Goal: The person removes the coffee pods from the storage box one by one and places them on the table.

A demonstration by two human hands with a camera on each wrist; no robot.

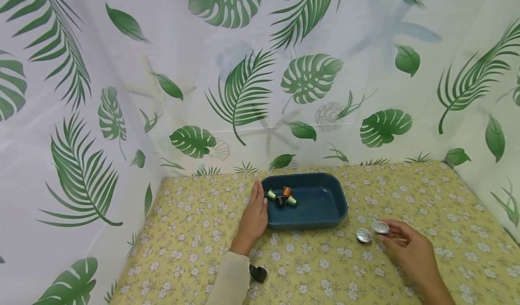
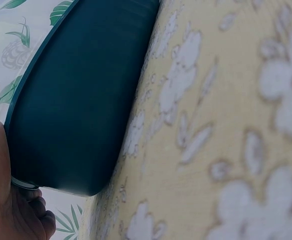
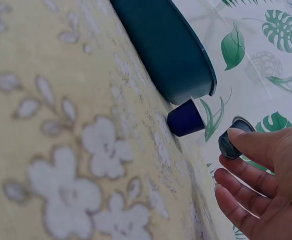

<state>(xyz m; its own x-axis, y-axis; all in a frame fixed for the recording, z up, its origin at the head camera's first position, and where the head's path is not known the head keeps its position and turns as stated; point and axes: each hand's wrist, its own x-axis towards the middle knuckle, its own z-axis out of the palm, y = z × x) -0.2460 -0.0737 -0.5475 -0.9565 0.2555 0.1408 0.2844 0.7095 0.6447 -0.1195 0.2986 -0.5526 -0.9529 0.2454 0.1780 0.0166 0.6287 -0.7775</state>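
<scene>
My left hand (image 1: 254, 210) is at the left end of a dark blue-green rectangular dish (image 1: 313, 224), with the thumb at its rim. In the left wrist view, curled fingertips (image 2: 38, 210) show below the lip of the dish (image 2: 75, 100). Between thumb and fingers, my right hand (image 1: 414, 246) pinches a dark coffee capsule (image 3: 229, 142) with a silver lid, held above the table. Close by on the cloth stands a dark blue coffee capsule (image 3: 186, 119), silver lid (image 1: 363, 235) up. Several capsules, green, orange and black (image 1: 280, 201), lie in the dish's left part.
A yellow flowered cloth (image 1: 195, 233) covers the table. White leaf-printed sheets (image 1: 252, 97) hang behind and at both sides. A small black object (image 1: 258, 273) is beside the left sleeve (image 1: 229, 278), partly hidden by it.
</scene>
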